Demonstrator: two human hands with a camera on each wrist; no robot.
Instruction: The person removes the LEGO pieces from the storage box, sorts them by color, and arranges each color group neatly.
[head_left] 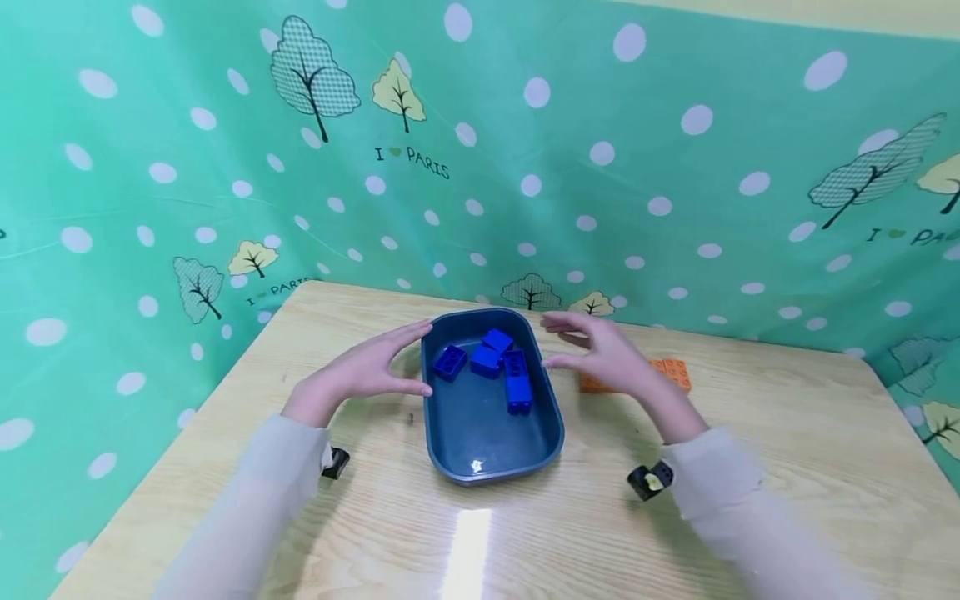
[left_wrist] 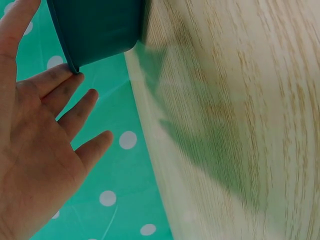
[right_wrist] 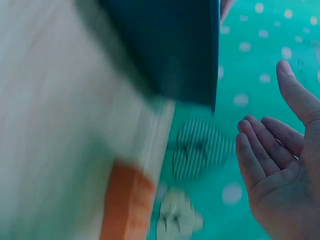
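Observation:
A dark blue plastic bin (head_left: 480, 442) stands on the table between the two hands. Several blue toy bricks (head_left: 486, 360) lie toward its far end. On the bin's left side is my left hand (head_left: 360, 371), thumb and fingers spread around the edge. The left wrist view shows its fingertips (left_wrist: 75, 75) right at the bin's rim, with no curl around it. My right hand (head_left: 600, 354) hovers off the right side, a gap between its fingers and the bin (right_wrist: 175, 50). Its thumb is spread apart, and nothing is in the palm.
Orange toy bricks (head_left: 671, 373) lie behind the right hand, partly covered by it. A small black device (head_left: 649, 481) is strapped at the right wrist, another (head_left: 335, 463) at the left. Green patterned cloth (head_left: 480, 167) hangs at the back edge of the wooden table (head_left: 375, 533).

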